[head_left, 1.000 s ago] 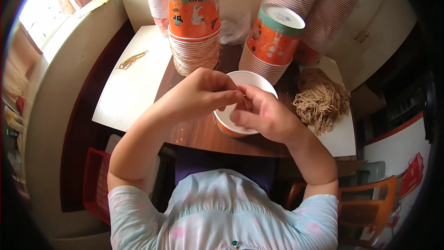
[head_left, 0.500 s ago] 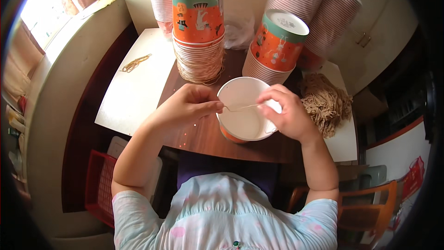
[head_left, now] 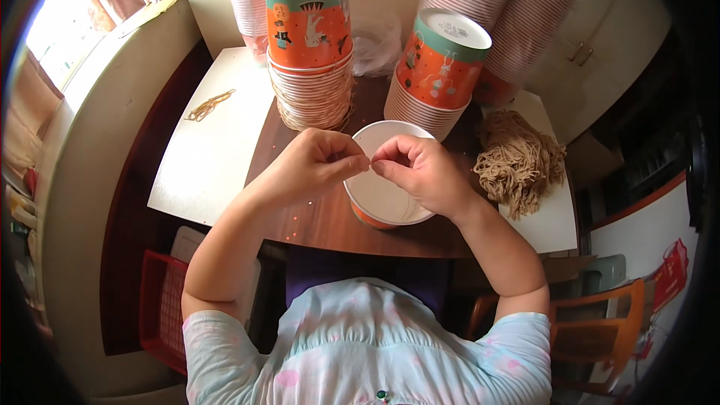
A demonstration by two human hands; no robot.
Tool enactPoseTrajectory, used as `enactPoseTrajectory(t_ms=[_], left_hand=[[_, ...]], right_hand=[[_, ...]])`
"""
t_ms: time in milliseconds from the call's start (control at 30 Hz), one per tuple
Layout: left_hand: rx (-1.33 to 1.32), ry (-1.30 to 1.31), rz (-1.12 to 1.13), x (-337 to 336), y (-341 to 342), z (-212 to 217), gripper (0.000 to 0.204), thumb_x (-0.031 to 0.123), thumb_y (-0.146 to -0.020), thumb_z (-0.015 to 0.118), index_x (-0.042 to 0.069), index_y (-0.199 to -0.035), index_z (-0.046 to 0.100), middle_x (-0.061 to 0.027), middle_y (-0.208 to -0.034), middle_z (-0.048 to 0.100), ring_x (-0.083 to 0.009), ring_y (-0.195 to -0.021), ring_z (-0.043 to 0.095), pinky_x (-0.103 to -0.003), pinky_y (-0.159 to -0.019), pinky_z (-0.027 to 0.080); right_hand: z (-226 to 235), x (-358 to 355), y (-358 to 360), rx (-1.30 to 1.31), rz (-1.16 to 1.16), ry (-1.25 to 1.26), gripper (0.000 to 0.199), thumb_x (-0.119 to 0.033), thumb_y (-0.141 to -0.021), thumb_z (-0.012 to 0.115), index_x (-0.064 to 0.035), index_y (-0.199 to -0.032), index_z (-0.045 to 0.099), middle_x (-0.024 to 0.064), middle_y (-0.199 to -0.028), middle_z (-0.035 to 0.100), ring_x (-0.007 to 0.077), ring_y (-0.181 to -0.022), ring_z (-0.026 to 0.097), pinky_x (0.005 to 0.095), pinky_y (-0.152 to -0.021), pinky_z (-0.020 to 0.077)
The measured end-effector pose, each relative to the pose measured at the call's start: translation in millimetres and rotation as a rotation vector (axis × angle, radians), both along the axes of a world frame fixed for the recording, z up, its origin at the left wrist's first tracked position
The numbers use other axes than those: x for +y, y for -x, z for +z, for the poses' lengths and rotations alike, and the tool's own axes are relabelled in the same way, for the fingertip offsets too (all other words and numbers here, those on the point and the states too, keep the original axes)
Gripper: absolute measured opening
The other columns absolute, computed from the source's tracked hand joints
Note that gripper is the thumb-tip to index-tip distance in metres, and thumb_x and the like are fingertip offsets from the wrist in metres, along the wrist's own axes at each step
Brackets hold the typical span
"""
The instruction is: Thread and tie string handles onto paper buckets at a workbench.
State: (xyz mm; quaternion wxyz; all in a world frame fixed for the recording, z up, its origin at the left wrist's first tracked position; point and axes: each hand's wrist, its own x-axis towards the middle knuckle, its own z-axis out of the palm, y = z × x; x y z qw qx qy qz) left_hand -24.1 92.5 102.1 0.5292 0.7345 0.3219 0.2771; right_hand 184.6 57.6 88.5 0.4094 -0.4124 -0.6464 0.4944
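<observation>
My left hand [head_left: 321, 163] and my right hand [head_left: 424, 176] meet over a paper bucket [head_left: 386, 202], white inside and orange outside, which stands mouth up on the brown table. Both hands are closed in a pinch, fingertips almost touching, on a thin pale string that my fingers now mostly hide. Behind my left hand rises a stack of upside-down orange and green paper buckets [head_left: 309, 30], with many tan strings wound round its stacked rims. A second stack [head_left: 439, 67] of such buckets stands behind my right hand.
A heap of tan string [head_left: 519, 169] lies on the white surface at right. A few loose strings [head_left: 210, 105] rest on the white surface at left. Tall bagged bucket stacks [head_left: 525, 34] stand at the back. A red basket [head_left: 161, 300] sits below left, a wooden chair [head_left: 600, 330] below right.
My right hand has moved left to meet my left hand, so the string stretched between them is now mostly hidden. The whole view has shifted slightly.
</observation>
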Motion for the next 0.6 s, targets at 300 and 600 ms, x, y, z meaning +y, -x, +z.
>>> enactPoseTrajectory(t_ms=[300, 600], left_hand=[[-0.01, 0.017, 0.214, 33.9, -12.9, -49.4, 0.033, 0.007, -0.08, 0.061, -0.004, -0.111, 0.061, -0.0019, -0.083, 0.062, -0.0058, -0.071, 0.054, -0.021, -0.063, 0.044], [-0.075, 0.128, 0.323, -4.8, -17.6, -55.0, 0.033, 0.008, -0.082, 0.06, -0.005, -0.113, 0.06, -0.0003, -0.08, 0.06, -0.0045, -0.066, 0.053, -0.02, -0.058, 0.044]], right_hand=[[-20.0, 40.5, -7.3, -0.45, -0.229, -0.055, 0.01, -0.01, -0.081, 0.061, -0.0006, -0.08, 0.064, 0.0082, -0.067, 0.064, 0.0156, -0.061, 0.06, 0.0313, -0.057, 0.0477], [-9.3, 30.8, 2.1, -0.537, -0.19, 0.04, 0.011, -0.011, -0.08, 0.063, 0.0001, -0.077, 0.062, 0.0046, -0.067, 0.062, 0.0091, -0.06, 0.056, 0.0276, -0.053, 0.0457]])
